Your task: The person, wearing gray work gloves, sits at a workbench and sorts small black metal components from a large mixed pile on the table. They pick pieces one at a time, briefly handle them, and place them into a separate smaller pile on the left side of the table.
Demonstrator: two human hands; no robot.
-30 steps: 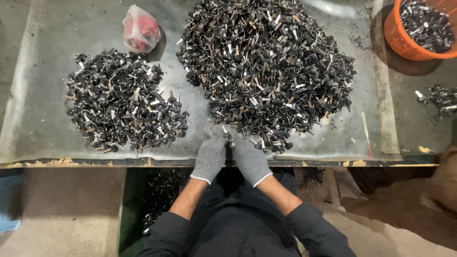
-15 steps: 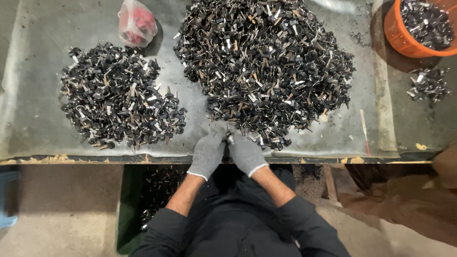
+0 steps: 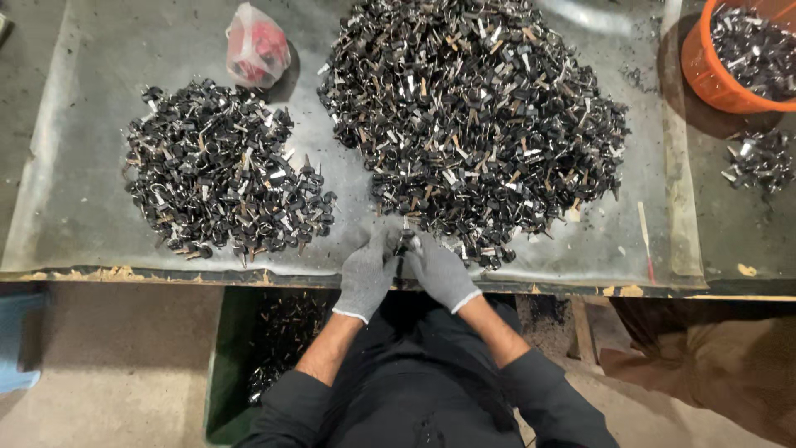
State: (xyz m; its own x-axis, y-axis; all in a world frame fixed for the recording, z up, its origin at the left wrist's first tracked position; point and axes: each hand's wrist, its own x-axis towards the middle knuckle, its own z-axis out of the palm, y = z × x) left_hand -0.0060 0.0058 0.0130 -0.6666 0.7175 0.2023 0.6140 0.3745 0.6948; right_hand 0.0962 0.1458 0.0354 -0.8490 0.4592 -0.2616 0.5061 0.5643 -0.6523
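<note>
My left hand (image 3: 369, 272) and my right hand (image 3: 439, 272), both in grey knit gloves, meet at the table's near edge. Together they pinch one small black part with a metal blade (image 3: 404, 244). Just beyond my fingers lies a big heap of the same black and metal parts (image 3: 473, 124). A smaller, flatter heap of them (image 3: 220, 170) sits to the left on the grey sheet covering the table (image 3: 75, 207).
A clear bag with red contents (image 3: 257, 51) lies behind the smaller heap. An orange bucket (image 3: 713, 83) of parts stands at the far right, loose parts (image 3: 759, 158) beside it. A green bin (image 3: 228, 365) with parts sits under the table edge. A thin stick (image 3: 645, 241) lies at right.
My hands stay together at the table edge, working the same small part. The view has shifted slightly; the heaps have not moved.
</note>
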